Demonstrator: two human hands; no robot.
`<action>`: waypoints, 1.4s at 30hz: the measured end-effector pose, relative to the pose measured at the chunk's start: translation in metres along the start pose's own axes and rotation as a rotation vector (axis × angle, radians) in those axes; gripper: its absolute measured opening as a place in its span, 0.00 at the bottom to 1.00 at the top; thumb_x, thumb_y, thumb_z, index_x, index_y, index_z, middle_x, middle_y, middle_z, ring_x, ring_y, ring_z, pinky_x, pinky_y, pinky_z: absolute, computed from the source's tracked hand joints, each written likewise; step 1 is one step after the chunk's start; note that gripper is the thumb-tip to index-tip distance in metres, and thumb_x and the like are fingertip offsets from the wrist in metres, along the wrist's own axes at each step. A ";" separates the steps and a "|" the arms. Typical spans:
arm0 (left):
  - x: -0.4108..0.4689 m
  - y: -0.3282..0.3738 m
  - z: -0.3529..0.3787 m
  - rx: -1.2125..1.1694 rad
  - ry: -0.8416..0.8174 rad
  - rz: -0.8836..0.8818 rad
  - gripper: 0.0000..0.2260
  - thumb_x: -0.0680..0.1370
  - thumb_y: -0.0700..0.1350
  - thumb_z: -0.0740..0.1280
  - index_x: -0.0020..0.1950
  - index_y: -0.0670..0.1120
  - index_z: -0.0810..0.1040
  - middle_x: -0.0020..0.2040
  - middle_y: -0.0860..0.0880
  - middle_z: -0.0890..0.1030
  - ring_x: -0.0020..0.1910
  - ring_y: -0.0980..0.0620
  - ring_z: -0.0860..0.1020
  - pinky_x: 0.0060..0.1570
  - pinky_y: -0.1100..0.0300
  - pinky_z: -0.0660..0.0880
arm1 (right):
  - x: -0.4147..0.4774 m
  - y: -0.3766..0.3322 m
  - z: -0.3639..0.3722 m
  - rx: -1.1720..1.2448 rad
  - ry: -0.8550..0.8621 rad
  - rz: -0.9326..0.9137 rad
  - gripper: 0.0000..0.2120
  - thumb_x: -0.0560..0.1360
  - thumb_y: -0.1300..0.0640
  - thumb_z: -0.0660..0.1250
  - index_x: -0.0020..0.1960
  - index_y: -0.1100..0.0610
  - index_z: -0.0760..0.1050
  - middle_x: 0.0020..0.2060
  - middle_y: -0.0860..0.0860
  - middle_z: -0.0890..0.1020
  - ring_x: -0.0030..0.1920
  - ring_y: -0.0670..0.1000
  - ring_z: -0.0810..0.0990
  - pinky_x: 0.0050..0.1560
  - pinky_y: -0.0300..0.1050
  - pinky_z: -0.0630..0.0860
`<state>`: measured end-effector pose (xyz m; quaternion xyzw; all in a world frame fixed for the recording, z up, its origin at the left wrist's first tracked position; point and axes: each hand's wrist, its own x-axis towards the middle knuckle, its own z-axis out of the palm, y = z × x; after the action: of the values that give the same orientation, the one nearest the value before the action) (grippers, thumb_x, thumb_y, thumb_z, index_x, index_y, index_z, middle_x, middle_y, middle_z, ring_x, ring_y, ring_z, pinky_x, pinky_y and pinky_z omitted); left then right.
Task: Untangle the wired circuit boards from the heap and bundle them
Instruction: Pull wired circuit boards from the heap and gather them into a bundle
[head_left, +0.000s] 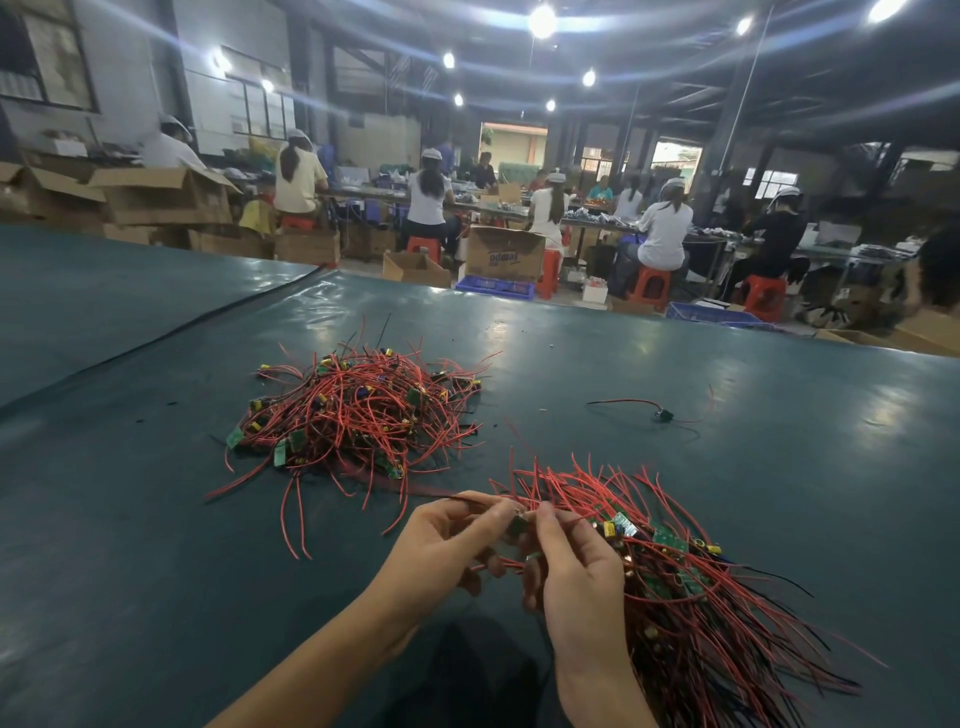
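**Two Piles on the Table: Sorting Partly Complete**

1. Work position. Both hands meet just in front of the person, above the dark green table (156, 519). The left hand (447, 545) has its thumb and fingertips pinched on a single board (517, 525) with its red leads. The right hand (576, 577) pinches the same item from the other side, its lower fingers curled. Whether those lower fingers also grip the pile beside them cannot be told from this view.

2. Finished stock. The bundle (675, 571) lies immediately right of the right hand. Its green boards are gathered at the near-centre end and its red and black leads fan out roughly parallel towards the lower right. No tie or band is visible on it.

3. Unsorted stock. The heap (358, 410) sits further out and to the left, apart from the hands. Its leads cross in all directions, with boards and yellow components buried among them.

4. Stray item. One loose wired board (662, 414) lies alone to the right of the heap, well apart from both piles.

5. Progress estimate. Judging by volume, the two piles are comparable, so the task appears to be about half done. Left to do: add the board in hand, clear the heap, collect the stray item and secure the bundle.
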<state>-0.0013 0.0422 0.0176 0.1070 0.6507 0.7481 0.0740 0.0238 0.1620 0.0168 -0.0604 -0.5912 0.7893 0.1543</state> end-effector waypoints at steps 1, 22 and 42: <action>0.001 0.000 -0.001 -0.002 0.034 -0.006 0.12 0.69 0.56 0.73 0.44 0.49 0.85 0.41 0.46 0.85 0.32 0.53 0.78 0.29 0.63 0.72 | -0.001 0.000 0.001 0.001 -0.020 -0.004 0.18 0.79 0.60 0.64 0.32 0.52 0.83 0.25 0.49 0.80 0.21 0.42 0.74 0.21 0.33 0.69; -0.004 0.005 0.000 -0.051 -0.053 0.016 0.18 0.76 0.58 0.59 0.50 0.51 0.86 0.46 0.45 0.85 0.33 0.53 0.80 0.30 0.65 0.72 | 0.000 0.006 -0.001 -0.071 0.107 -0.112 0.11 0.67 0.44 0.70 0.34 0.50 0.82 0.28 0.48 0.82 0.30 0.43 0.79 0.33 0.35 0.76; 0.000 0.005 -0.001 0.100 -0.071 0.017 0.21 0.72 0.61 0.65 0.37 0.44 0.82 0.32 0.45 0.79 0.29 0.51 0.75 0.29 0.63 0.71 | -0.008 0.000 0.004 -0.158 -0.122 -0.211 0.18 0.74 0.47 0.64 0.30 0.52 0.82 0.23 0.51 0.76 0.26 0.47 0.73 0.32 0.34 0.72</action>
<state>-0.0014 0.0400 0.0221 0.1427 0.6832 0.7111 0.0851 0.0305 0.1556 0.0178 0.0385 -0.6627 0.7220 0.1951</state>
